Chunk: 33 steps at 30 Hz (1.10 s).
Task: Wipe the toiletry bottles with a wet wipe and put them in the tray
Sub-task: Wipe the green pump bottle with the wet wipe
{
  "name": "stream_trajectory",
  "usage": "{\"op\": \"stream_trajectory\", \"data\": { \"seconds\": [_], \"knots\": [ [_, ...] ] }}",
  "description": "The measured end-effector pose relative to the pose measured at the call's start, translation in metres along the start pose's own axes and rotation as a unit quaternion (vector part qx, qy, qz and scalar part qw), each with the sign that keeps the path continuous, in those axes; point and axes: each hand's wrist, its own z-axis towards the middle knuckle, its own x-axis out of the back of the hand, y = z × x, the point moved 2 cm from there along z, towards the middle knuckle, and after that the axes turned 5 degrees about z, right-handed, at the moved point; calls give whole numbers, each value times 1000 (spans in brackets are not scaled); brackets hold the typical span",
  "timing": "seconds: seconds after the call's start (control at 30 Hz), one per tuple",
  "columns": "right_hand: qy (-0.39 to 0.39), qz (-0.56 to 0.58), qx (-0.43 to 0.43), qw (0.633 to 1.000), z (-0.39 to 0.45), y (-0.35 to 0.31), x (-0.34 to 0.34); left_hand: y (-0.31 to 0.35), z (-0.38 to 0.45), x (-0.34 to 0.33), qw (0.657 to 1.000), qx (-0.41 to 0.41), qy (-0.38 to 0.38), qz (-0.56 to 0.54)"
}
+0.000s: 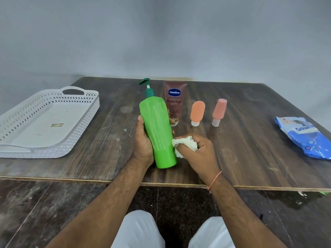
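A dark wood-grain table [250, 108] carries everything in view. At its left end a white perforated tray [77, 122] lies empty of bottles, well apart from the work in the middle. Near the table's front edge a tall green pump bottle [157, 129] is held tilted, its base toward the person and its dark green pump pointing away. It is clasped from the left by the left hand [143, 140], whose grip is closed around the bottle's body with the thumb on the near face. At the right edge a blue wet-wipe pack [304, 138] rests, well apart from the bottles. Behind the green bottle a brown Vaseline tube [176, 102] stands on its cap, and beside it two small orange bottles [197, 113] [219, 112] stand cap-down; none appears to have been moved to the tray yet. The right hand [202, 153] is bunched tight on a crumpled white wet wipe [186, 144], which is pressed against the lower right side of the green bottle.

The step in hand is judged to be the wiping of this first bottle. It would be done well if the bottle were rotated within the left grip so that covered areas are exposed, long strokes were drawn from shoulder to base, and the pump neck were not forgotten. The wet plastic may turn slippery, so a firm hold should be kept.
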Motion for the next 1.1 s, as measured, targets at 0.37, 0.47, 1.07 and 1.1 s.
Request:
{"op": "stream_trajectory", "data": {
  "seconds": [0.37,0.47,1.07,1.1],
  "knots": [
    [-6,17,-14,1000,1,4,1,0,-1,-1,1000,1,-8,7],
    [4,1,-4,1000,3,5,0,0,-1,-2,1000,0,-14,5],
    [4,2,5,1000,4,4,-1,0,-4,-5,1000,8,-8,8],
    [1,6,12,1000,3,2,-2,0,-4,-5,1000,5,-9,9]
  ]
}}
